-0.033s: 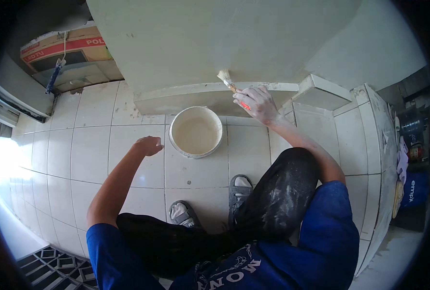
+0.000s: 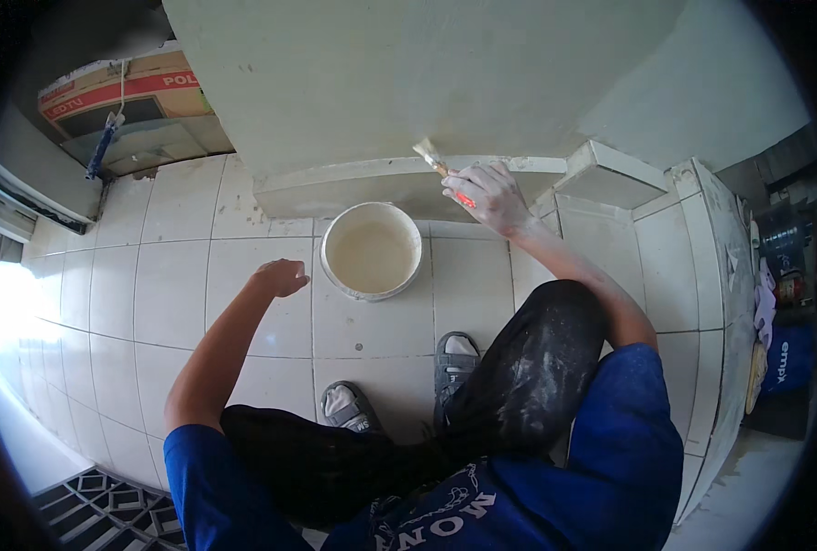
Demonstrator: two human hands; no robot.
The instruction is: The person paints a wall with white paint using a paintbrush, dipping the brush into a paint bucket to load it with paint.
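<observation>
My right hand (image 2: 486, 197), dusted with white, is closed round the handle of a paintbrush (image 2: 425, 150). A red patch shows on the handle by my palm. The pale bristles point up and left, against the lower part of the grey-green wall (image 2: 445, 73), just above a ledge at its foot. Left of that hand, on the floor, stands a round white bucket (image 2: 326, 241) with cloudy, cream-coloured liquid inside. My left hand (image 2: 283, 276) hangs beside the bucket's left side, apart from it, its fingers curled in with nothing visible in them.
Pale floor tiles (image 2: 252, 317) surround my sandalled feet. A tiled step (image 2: 615, 174) juts out at the right end of the ledge. Far left are a cardboard box (image 2: 156, 87) and a blue paint roller (image 2: 104, 151). A blue bag (image 2: 785, 363) lies at the far right.
The brush's bristles have shifted very slightly down and look narrower. My left hand and the bucket stay where they were.
</observation>
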